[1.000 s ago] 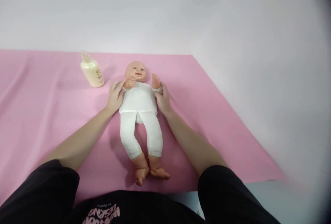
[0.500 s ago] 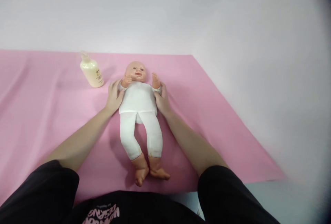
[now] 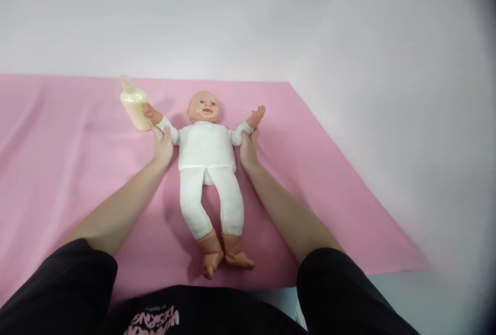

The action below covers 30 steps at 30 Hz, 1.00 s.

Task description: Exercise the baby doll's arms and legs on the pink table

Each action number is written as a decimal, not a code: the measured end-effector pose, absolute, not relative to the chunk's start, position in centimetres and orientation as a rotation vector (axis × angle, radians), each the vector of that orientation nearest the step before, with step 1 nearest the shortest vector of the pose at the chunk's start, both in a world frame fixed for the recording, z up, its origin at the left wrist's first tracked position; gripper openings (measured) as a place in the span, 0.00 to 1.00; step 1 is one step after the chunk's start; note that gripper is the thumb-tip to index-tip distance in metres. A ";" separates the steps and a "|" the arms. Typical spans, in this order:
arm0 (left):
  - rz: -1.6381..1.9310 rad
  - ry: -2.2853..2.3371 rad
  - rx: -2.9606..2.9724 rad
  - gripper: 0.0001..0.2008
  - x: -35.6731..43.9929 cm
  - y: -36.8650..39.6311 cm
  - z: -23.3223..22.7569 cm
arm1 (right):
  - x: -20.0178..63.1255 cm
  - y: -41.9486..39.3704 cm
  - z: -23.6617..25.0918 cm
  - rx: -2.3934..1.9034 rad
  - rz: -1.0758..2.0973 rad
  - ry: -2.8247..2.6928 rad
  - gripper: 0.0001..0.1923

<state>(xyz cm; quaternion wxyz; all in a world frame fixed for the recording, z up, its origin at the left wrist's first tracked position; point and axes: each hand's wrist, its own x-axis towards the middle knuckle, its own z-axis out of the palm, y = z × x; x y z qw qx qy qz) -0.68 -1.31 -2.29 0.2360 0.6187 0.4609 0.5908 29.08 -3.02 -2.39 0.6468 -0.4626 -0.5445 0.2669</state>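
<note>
A baby doll (image 3: 206, 146) in a white top and white trousers lies on its back, head away from me and bare feet towards me. Both its arms are spread out to the sides. My left hand (image 3: 162, 144) is closed around the doll's arm on the left, thumb on top. On the other side, my right hand (image 3: 248, 149) grips the opposite arm near the wrist. Parts of my fingers are hidden beneath the doll's sleeves. The doll's hand on the left overlaps the pump bottle (image 3: 134, 108) in view; whether they touch I cannot tell.
A pink cloth (image 3: 77, 170) covers the table, with soft folds at the left. The pump bottle of pale yellow liquid stands near the far edge. White walls (image 3: 248, 20) rise behind and to the right.
Both doll arms have swung outward from beside its head and chest, with my hands moving apart along with them. The body, legs and bottle have stayed in place.
</note>
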 end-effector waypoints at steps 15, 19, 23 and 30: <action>1.338 1.271 2.112 0.26 0.8 -2.5 -0.6 | 27.9 -3.8 -1.8 -1.089 0.649 -1.396 0.26; 1.323 1.289 2.122 0.26 0.8 -2.5 -0.6 | 28.0 -3.7 -1.8 -1.097 0.591 -1.485 0.25; 1.393 1.257 2.085 0.28 0.8 -2.6 -0.6 | 28.0 -3.6 -2.0 -1.095 0.603 -1.440 0.26; 1.535 1.247 1.848 0.37 0.9 -2.9 -0.4 | 28.0 -3.7 -2.1 -1.077 0.707 -1.283 0.26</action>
